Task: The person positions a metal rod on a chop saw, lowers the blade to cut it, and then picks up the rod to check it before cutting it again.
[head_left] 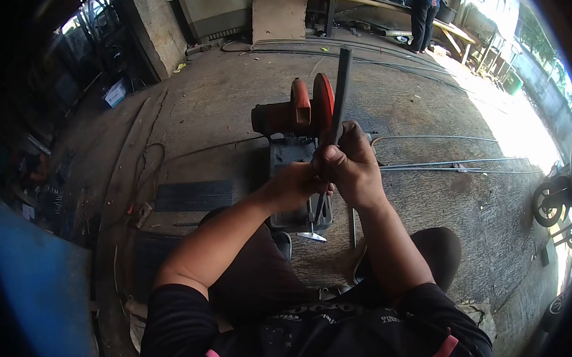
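A dark flat metal bar (pixel 342 90) stands nearly upright in front of me, its upper end leaning slightly right. My right hand (pixel 357 169) is closed round its middle, thumb laid along the front. Just left and a little lower, my left hand (pixel 294 186) is also closed on it, fingers curled and partly hidden. The bar's lower end shows below both hands. Right behind it is a red cut-off saw (pixel 300 104), whose red guard overlaps the bar in this view. The saw's grey base (pixel 291 154) lies under my hands, with a silver crank handle (pixel 311 237) at its near end.
Dark flat strips (pixel 194 196) lie on the floor to the left. Long thin rods (pixel 451 165) extend to the right of the saw. A person (pixel 424 13) stands at the back right. A blue panel (pixel 38 272) fills the left side; wheels (pixel 549 204) stand at right.
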The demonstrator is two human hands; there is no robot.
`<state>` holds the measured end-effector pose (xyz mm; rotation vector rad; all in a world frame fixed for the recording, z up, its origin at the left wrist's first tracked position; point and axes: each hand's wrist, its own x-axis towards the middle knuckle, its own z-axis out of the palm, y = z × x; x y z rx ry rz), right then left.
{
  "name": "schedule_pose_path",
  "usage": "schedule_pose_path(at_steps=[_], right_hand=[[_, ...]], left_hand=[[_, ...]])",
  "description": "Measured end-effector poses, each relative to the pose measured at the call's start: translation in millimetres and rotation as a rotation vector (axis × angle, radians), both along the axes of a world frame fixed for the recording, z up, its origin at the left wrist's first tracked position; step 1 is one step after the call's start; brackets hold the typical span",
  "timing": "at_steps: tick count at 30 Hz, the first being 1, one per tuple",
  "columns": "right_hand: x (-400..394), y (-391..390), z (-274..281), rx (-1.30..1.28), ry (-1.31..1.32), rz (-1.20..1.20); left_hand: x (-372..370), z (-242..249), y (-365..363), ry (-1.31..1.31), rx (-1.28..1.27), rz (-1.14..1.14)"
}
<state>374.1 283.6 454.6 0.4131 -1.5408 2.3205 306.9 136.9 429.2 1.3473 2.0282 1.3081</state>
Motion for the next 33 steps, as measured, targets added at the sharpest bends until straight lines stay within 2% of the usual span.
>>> schedule_pose_path(at_steps=[5,7,8,10,14,16,20,22,28,33], right_hand=[[-1.5,3.7,-4.3,0.02,0.044,0.01],[2.6,1.3,2.8,-0.136,-0.055,0.121],[4.3,2.8,4.4,-0.145,-0.057,0.114],[6.1,7.7,4.9,0.014,-0.059,0.154],[-1.7,8.5,-9.3,-0.031,0.009,0.213],[-2.5,8.6,-10.0,-0.03,0.038,0.246],[-1.8,8.2,-7.0,-0.078,0.033,0.228],[-1.5,6.6,-5.4,-0.04,0.071,0.161],[-5.7,5.0,-11.2,-0.088,-0.005,0.124],[-15.1,11.6,-22.5,-0.088,0.0,0.097]], left_hand=[[-1.1,-3.6,0.7,-0.017,0.018,-0.03],[-2.3,-6.0,0.6,-0.036,0.098,-0.058],[-2.7,-5.7,-0.1,-0.04,0.09,-0.064],[-4.5,-4.5,-1.7,0.075,0.021,-0.064],[-13.9,-24.6,-3.3,0.044,0.027,-0.057],[-12.9,-19.5,-3.9,0.031,-0.072,-0.016],[-10.0,-11.4,-3.2,0.072,-0.105,-0.018],[-7.2,-15.2,-1.3,-0.139,0.09,0.013],[-16.9,-15.5,-2.7,-0.287,0.036,-0.077],[-16.9,-9.3,-4.3,-0.131,-0.019,-0.137]])
